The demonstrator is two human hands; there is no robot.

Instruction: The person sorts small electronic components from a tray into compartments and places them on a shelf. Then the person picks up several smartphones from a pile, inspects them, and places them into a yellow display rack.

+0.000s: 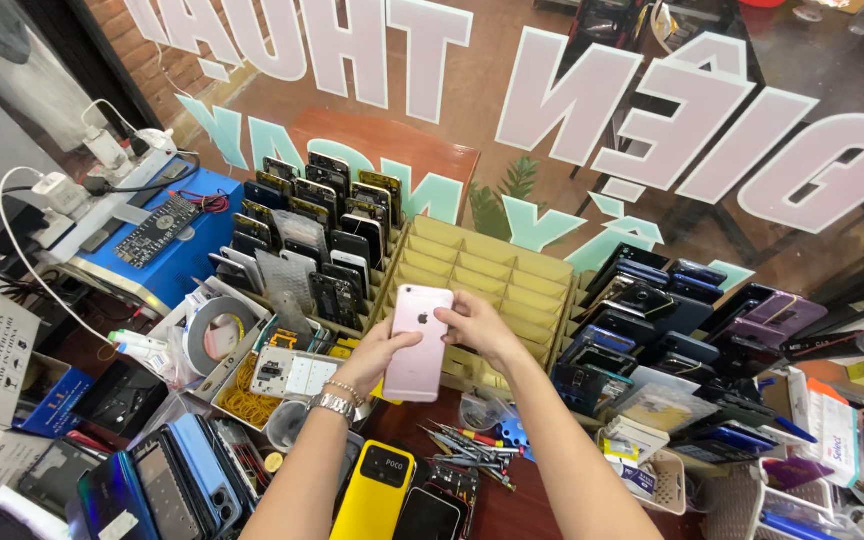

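- Head view: both hands grip a pink, flat, metal-backed smartphone [418, 342], back up, above the empty yellow slotted rack [492, 275]; left hand [377, 355] curled around its lower edge, right hand [477, 328] pinching the upper right side.
- It looks like a handling step; a steady two-handed grip matters.
- Dark slotted rack [317, 230] holds upright phones; a white tray [244, 395] holds yellow rubber bands.

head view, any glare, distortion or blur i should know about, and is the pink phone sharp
Head view: even daylight, only soft shadows; the window glass carries faint reflections behind its reversed lettering. Wide-angle lens bends the edges, so side racks lean outward. The pink phone, held by left hand and right hand, is sharp; no motion blur on the yellow slotted rack.
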